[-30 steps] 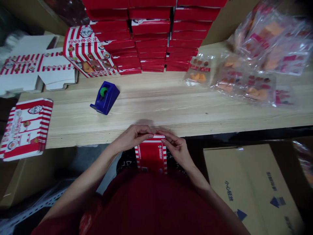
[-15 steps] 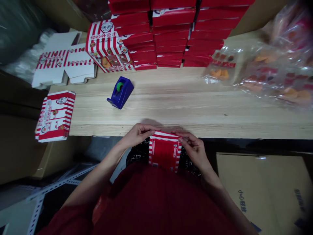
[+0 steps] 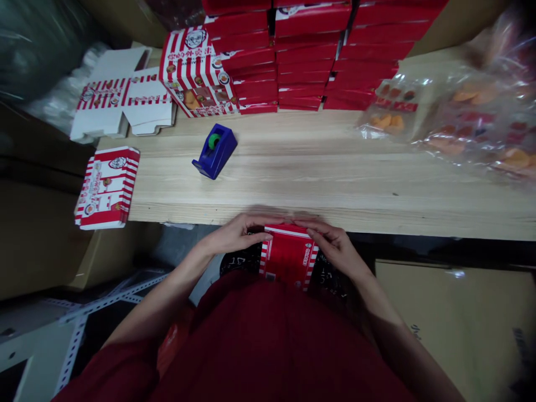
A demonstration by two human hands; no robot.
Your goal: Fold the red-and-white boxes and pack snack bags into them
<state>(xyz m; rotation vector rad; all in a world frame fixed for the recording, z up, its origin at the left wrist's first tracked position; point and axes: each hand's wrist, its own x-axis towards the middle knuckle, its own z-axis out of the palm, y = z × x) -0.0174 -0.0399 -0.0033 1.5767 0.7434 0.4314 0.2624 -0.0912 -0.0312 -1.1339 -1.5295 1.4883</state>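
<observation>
A red box [image 3: 288, 255] with striped red and white sides is held against my body, just below the table's front edge. My left hand [image 3: 240, 233] grips its upper left corner, thumb on the near face and fingers along the top edge. At the upper right corner my right hand [image 3: 329, 240] holds it in the same way. The fingertips of both hands nearly meet behind the top edge and are partly hidden. My shirt covers the lower end of the box.
On the wooden table [image 3: 293, 173] stand a blue tape dispenser [image 3: 218, 152] and tall stacks of red boxes [image 3: 299, 72]. Flat striped cartons [image 3: 109, 190] lie at the left edge, beside unfolded white cartons [image 3: 146, 114]. Clear plastic packets [image 3: 389, 114] lie right. A cardboard box [image 3: 452, 324] sits below.
My fingers have moved inward along the top edge of the box, and its white striped top flap is now folded down out of sight. The view has shifted slightly.
</observation>
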